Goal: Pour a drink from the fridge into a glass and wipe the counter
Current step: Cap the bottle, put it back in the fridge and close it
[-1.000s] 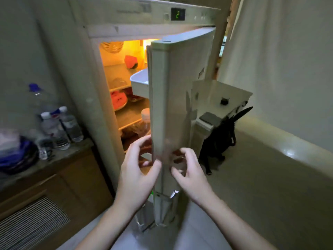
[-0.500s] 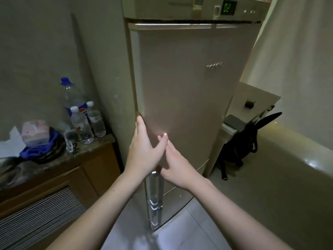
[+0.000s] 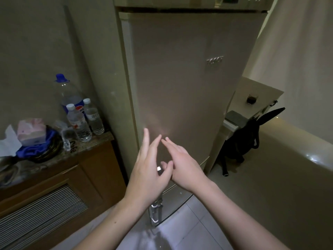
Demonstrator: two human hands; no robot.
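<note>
The beige fridge (image 3: 183, 73) stands straight ahead with its upper door closed. My left hand (image 3: 149, 168) and my right hand (image 3: 182, 166) hover side by side just in front of the lower part of that door, fingers spread, holding nothing. On the stone counter (image 3: 93, 143) to the left stand a big blue-capped soda bottle (image 3: 69, 98), two small water bottles (image 3: 79, 123) and a clear glass (image 3: 66, 139). A blue cloth (image 3: 36, 150) lies in a dark bowl beside a pink tissue pack (image 3: 30, 130).
A wooden cabinet with a slatted vent (image 3: 41, 213) carries the counter. Right of the fridge stand a white box-like unit (image 3: 252, 98) and a black bag (image 3: 239, 141) on the floor. A pale curtain (image 3: 302, 60) hangs at the right.
The fridge door swung from open to fully closed. My hands, which pressed on the door half a second ago, have drawn slightly back from it with fingers apart.
</note>
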